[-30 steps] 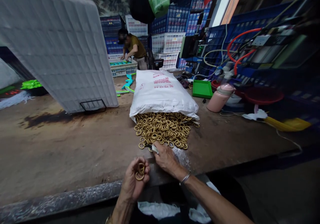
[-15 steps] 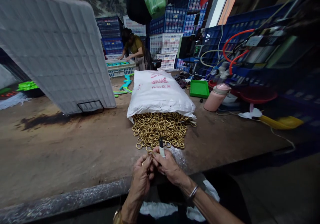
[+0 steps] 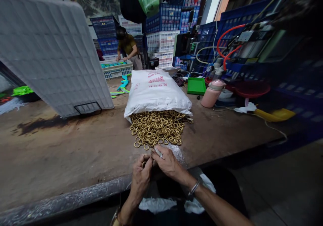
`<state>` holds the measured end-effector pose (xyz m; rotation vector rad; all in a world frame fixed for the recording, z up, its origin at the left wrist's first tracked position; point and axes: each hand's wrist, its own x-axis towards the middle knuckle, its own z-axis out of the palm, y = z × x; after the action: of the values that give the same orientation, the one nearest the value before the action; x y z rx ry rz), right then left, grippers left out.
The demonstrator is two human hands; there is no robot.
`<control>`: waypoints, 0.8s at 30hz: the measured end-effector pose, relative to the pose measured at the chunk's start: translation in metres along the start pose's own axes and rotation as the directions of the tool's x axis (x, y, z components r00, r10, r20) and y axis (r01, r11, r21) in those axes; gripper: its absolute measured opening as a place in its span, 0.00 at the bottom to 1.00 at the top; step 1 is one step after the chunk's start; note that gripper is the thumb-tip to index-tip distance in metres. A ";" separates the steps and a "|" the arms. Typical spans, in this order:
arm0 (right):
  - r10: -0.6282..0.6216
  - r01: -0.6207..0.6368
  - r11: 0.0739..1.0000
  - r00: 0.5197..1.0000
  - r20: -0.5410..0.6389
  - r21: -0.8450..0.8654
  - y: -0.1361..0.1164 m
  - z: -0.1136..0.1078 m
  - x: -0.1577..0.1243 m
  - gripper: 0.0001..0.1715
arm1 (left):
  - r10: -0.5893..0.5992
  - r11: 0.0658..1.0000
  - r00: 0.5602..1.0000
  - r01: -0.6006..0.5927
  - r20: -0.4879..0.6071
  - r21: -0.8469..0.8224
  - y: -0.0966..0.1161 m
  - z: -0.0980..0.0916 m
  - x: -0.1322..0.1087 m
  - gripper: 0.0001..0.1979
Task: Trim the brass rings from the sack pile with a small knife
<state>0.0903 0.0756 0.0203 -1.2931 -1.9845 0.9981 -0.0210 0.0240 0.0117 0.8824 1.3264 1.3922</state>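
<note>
A heap of gold rings (image 3: pixel 157 128) spills from the open mouth of a white sack (image 3: pixel 156 91) lying on the brown workbench (image 3: pixel 63 152). At the bench's near edge my left hand (image 3: pixel 141 177) is closed around some gold rings, fingers curled. My right hand (image 3: pixel 168 163) meets it fingertip to fingertip and pinches a small white-handled tool (image 3: pixel 158 152). Both hands sit just in front of the ring heap, above a patch of clear plastic.
A large white quilted panel (image 3: pixel 52 51) leans at the left. A pink flask (image 3: pixel 210 94), green tray (image 3: pixel 196 85), red basin (image 3: pixel 249 89) and yellow scoop (image 3: pixel 274 115) stand at the right. Another person (image 3: pixel 127 47) works at a crate behind, among stacked blue and white crates.
My hands, apart a second ago with rings showing in the left palm, have come together. The tool tip has dropped from upright to lie across my right fingers. The view has shifted slightly.
</note>
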 end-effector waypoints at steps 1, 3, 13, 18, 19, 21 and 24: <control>0.017 -0.017 1.000 1.000 0.000 0.021 0.000 0.000 -0.001 0.13 | -0.077 0.996 0.996 0.079 0.034 -0.041 0.000 0.000 -0.001 0.10; 0.041 -0.041 0.997 0.999 0.007 0.061 0.000 -0.001 -0.002 0.12 | -0.192 0.972 0.975 0.204 0.110 -0.116 0.000 0.001 -0.004 0.13; 0.092 -0.114 0.952 0.992 0.091 0.283 0.003 -0.006 -0.005 0.10 | -0.212 0.933 0.953 0.264 0.218 -0.246 0.004 0.005 -0.011 0.15; 0.035 -0.035 0.998 0.999 -0.003 0.055 0.011 -0.008 -0.010 0.09 | -0.221 0.928 0.962 0.259 0.163 -0.267 0.004 0.005 -0.009 0.16; -0.014 0.015 1.000 1.000 0.017 -0.023 0.013 -0.008 -0.013 0.09 | -0.223 0.931 0.963 0.256 0.151 -0.260 0.004 0.006 -0.009 0.16; -0.089 0.101 0.983 0.993 0.083 -0.152 0.014 -0.008 -0.017 0.07 | -0.229 0.937 0.964 0.255 0.132 -0.237 0.004 0.006 -0.008 0.17; -0.125 0.166 0.944 0.980 0.157 -0.284 0.016 -0.007 -0.022 0.08 | -0.230 0.950 0.966 0.249 0.115 -0.188 0.002 0.006 -0.007 0.17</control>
<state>0.1118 0.0608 0.0100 -1.2319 -2.3700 0.7565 -0.0142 0.0187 0.0151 0.6198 1.1574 1.2543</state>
